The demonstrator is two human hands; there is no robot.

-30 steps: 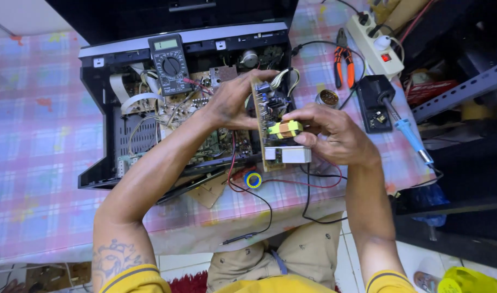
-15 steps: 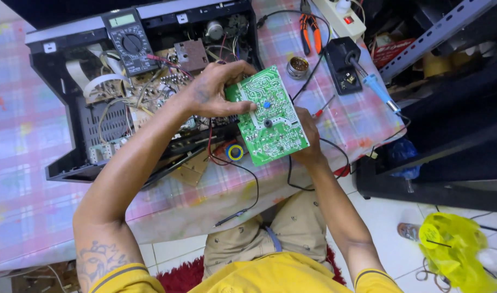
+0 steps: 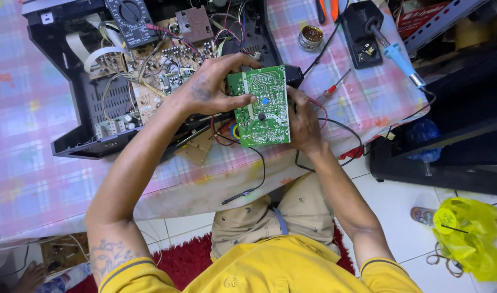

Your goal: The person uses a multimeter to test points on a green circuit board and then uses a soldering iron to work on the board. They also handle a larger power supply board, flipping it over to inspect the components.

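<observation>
A green circuit board is held up over the table edge, its solder side facing me. My left hand grips its left edge with thumb on the face and fingers curled over the top. My right hand holds the right edge, mostly behind the board. Red and black wires trail from under the board. Behind my left hand lies an opened black device chassis full of brown boards and wiring.
A black multimeter rests on the chassis. A soldering iron with blue handle, its black stand, a round tin and a red-handled screwdriver lie on the checked tablecloth. A yellow bag lies on the floor.
The view has closed in on the hands. The green board has turned more upright and square to me, and both hands have shifted their grip along its edges.
</observation>
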